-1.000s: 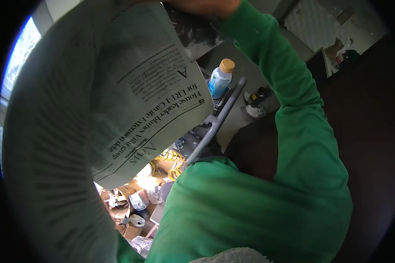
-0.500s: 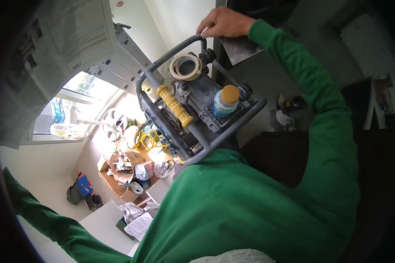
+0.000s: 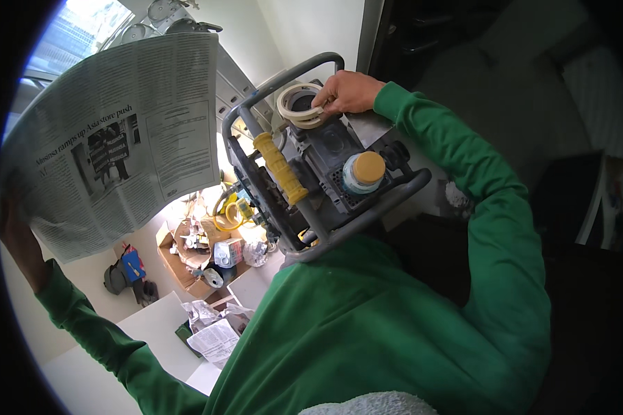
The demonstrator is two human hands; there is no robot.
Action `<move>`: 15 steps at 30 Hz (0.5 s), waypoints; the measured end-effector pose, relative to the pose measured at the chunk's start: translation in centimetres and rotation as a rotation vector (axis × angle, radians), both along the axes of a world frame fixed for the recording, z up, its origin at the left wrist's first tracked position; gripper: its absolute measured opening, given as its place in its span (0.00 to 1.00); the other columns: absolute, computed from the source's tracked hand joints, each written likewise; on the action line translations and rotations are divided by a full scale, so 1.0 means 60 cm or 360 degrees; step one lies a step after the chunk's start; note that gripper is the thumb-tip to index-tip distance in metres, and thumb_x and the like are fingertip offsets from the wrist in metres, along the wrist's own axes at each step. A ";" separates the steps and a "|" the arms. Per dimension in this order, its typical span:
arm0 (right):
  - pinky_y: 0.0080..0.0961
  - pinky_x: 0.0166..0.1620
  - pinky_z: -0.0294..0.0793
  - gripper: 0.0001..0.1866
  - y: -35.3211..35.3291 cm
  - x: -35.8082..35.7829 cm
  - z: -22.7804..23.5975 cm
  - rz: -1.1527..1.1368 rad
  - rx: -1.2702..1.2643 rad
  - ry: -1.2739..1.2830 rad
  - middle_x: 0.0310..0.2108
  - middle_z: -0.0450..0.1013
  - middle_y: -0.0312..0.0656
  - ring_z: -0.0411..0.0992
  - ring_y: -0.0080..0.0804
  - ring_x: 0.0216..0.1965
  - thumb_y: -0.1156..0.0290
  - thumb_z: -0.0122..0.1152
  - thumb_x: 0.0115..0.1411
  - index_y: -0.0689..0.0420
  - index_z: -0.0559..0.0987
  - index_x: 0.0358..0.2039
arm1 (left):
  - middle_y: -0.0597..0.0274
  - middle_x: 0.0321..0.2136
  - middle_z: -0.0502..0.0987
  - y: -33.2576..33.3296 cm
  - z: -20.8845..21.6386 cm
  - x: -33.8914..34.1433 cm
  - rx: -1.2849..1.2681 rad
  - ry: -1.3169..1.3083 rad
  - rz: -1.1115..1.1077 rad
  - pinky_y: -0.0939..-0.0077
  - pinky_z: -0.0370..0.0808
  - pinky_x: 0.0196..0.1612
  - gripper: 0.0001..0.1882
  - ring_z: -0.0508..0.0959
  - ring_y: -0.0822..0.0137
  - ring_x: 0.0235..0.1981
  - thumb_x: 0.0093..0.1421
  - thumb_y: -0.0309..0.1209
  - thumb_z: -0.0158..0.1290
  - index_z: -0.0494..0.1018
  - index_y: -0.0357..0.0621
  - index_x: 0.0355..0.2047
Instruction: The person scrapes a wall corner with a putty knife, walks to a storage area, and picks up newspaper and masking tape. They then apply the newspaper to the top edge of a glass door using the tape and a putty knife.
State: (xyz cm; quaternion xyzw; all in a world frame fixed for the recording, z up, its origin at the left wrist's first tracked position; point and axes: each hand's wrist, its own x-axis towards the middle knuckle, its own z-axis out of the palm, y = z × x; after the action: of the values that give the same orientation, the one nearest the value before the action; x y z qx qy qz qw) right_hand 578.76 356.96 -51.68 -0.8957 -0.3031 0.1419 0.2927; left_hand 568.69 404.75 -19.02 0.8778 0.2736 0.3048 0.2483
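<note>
The left hand [image 3: 21, 228] holds up the newspaper [image 3: 135, 142] on the left. The right hand [image 3: 351, 93] pinches the tape roll's rim [image 3: 303, 124], on the far end of the grey machine [image 3: 336, 142]. A soft grip should save the paper; lifting straight up should miss the bottle [image 3: 369, 168], nearer and right.

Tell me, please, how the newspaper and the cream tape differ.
The newspaper is a broad, printed sheet; the tape is a much smaller ring. The newspaper is held up by the left hand; the tape sits on the machine, with the right hand at its rim. Both look pale.
</note>
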 end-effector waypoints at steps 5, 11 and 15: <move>0.20 0.32 0.68 0.17 -0.016 0.002 0.043 -0.0104 0.0356 0.0205 0.23 0.76 0.37 0.68 0.18 0.25 0.67 0.70 0.48 0.57 0.82 0.40 | 0.53 0.43 0.75 0.044 -0.071 -0.031 -0.0053 -0.0290 -0.0585 0.72 0.64 0.51 0.24 0.74 0.62 0.43 0.59 0.39 0.53 0.71 0.33 0.50; 0.14 0.31 0.68 0.17 -0.037 0.011 0.171 -0.0109 0.0462 0.0127 0.23 0.74 0.32 0.70 0.14 0.25 0.69 0.68 0.52 0.63 0.80 0.42 | 0.58 0.42 0.77 0.060 -0.110 -0.022 0.0219 -0.0380 -0.0736 0.76 0.63 0.52 0.24 0.73 0.68 0.44 0.57 0.40 0.55 0.75 0.35 0.49; 0.15 0.33 0.70 0.18 -0.038 0.019 0.212 -0.0040 0.0347 0.0097 0.24 0.74 0.33 0.71 0.16 0.27 0.68 0.66 0.53 0.63 0.79 0.43 | 0.58 0.42 0.77 0.092 -0.113 -0.026 0.0446 -0.0434 -0.0624 0.74 0.64 0.51 0.24 0.73 0.67 0.46 0.55 0.40 0.55 0.76 0.36 0.47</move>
State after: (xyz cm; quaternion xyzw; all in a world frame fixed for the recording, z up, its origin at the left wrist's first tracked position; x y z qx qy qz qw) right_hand 579.90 354.67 -38.97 -0.8575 -0.2964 0.1316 0.3993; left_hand 567.14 410.29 -25.78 0.8906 0.0179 0.4011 0.2133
